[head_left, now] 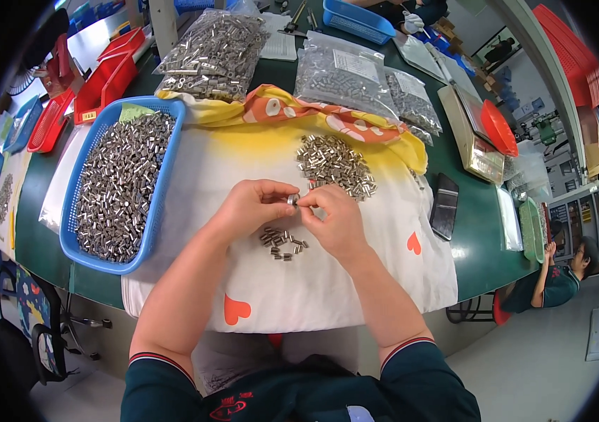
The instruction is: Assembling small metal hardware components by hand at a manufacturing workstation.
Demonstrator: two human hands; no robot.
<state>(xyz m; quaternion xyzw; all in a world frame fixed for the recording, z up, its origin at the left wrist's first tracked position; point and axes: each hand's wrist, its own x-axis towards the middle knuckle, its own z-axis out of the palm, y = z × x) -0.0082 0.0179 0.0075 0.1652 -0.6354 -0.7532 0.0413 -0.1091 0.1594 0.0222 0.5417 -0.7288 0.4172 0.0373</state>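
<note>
Over the middle of the cloth, my left hand and my right hand meet with fingers pinched. Between the left thumb and fingertips sits a small shiny metal sleeve. My right fingertips press together right beside it; whether they hold a separate piece is too small to tell. A little cluster of metal sleeves lies on the cloth just below my hands. Beyond the right hand spreads a larger pile of the same sleeves.
A blue basket full of metal pieces stands at left. Bags of metal parts and a clear bag line the back. A dark phone lies right of the white cloth. Another person sits far right.
</note>
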